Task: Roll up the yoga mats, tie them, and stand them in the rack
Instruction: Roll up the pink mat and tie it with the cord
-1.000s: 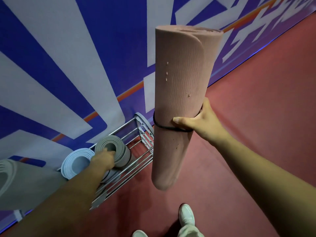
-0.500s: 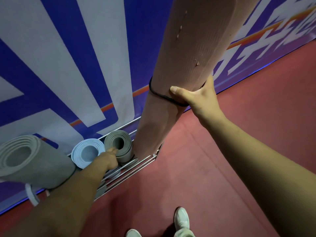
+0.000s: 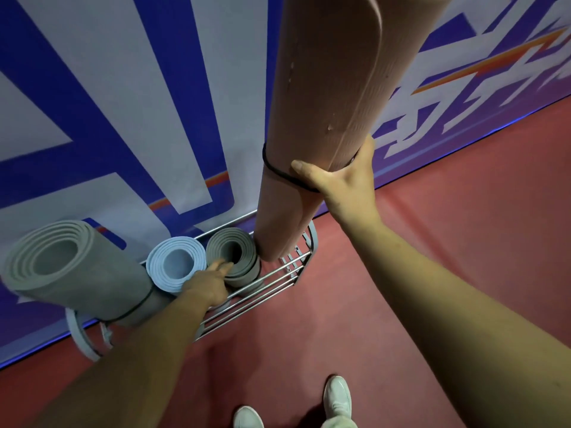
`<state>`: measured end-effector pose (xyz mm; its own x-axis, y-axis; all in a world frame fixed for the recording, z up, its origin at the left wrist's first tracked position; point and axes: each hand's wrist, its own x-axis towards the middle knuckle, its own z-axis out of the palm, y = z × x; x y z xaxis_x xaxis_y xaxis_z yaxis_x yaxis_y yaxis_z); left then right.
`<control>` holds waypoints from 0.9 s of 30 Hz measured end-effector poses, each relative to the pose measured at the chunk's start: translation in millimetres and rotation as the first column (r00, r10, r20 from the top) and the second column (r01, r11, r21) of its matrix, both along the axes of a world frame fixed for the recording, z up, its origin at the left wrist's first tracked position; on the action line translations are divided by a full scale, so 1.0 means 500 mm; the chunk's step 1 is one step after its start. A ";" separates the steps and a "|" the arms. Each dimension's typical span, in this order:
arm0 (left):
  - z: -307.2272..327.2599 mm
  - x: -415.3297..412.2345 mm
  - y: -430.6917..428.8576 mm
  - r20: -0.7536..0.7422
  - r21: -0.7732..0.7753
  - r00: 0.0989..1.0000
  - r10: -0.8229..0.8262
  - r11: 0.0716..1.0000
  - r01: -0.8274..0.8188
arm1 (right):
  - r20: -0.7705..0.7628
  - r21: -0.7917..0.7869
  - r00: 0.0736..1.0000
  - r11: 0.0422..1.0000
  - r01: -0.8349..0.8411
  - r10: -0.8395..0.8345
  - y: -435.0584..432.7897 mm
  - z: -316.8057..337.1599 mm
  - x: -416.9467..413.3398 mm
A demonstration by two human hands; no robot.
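Note:
A rolled pink yoga mat (image 3: pixel 324 97), tied with a black band (image 3: pixel 272 169), stands tilted with its lower end inside the right end of the metal rack (image 3: pixel 278 282). My right hand (image 3: pixel 336 177) grips it at the band. Three rolled mats stand in the rack: a large grey one (image 3: pixel 77 273) at the left, a light blue one (image 3: pixel 174 262), and a dark grey one (image 3: pixel 234 254). My left hand (image 3: pixel 208 282) rests on the dark grey mat's near rim, fingers touching it.
The rack stands on the red floor (image 3: pixel 432 242) against a blue and white patterned wall (image 3: pixel 123 103). My white shoes (image 3: pixel 338 396) are at the bottom of the view, a short step from the rack.
The pink mat has come down from mid-air beside the rack into the rack's right end. My left hand stayed at the dark grey mat. The view moved closer to the rack.

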<state>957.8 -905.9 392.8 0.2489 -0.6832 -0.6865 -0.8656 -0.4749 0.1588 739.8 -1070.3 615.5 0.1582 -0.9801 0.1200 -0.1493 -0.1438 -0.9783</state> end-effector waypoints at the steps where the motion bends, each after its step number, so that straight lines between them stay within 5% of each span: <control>1: 0.001 -0.002 -0.002 0.002 -0.003 1.000 0.011 1.000 -0.011 | 0.001 0.008 1.000 1.000 -0.008 0.008 0.002 -0.016 0.008; 17: -0.031 -0.014 -0.008 0.148 -0.165 0.989 0.015 0.986 0.010 | -0.031 0.186 0.999 0.981 0.048 -0.043 0.026 -0.320 0.051; 27: -0.049 -0.011 -0.027 0.094 -0.319 0.992 0.078 0.947 -0.044 | -0.258 0.332 0.922 0.923 -0.196 0.288 0.008 -0.508 0.033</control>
<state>952.5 -919.4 368.2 0.3556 -0.8417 -0.4062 -0.8562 -0.4677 0.2196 756.2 -1066.1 361.4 0.3776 -0.8895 -0.2574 -0.4364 0.0742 -0.8967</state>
